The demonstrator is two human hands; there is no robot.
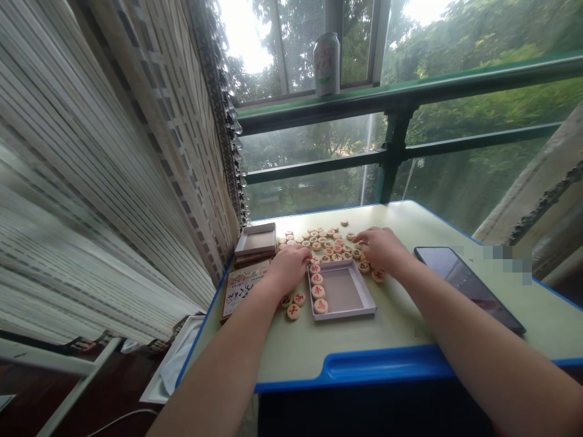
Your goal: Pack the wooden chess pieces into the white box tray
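A shallow open box (344, 315) holds a column of several Chinese chess pieces with red characters (317, 292) along its left wall. At its upper left corner, my left hand (291, 267) is closed, its fingertips on a red-marked Chinese chess piece (314, 260). Beyond the box lies a loose spread of round pieces (328, 244), some marked red and some dark. My right hand (381, 246) reaches over the right side of this spread, thumb and fingers apart close to the pieces; nothing shows in its grasp. Several more pieces (293, 312) lie between my left forearm and the box.
Left of the pieces lie a printed chess box lid (243, 282) and a stack topped by a shallow tray (256, 239). A dark tablet (469, 288) rests on the right of the blue-edged table (392, 337). A can (327, 65) stands on the window ledge behind. Curtains (113, 152) hang at left.
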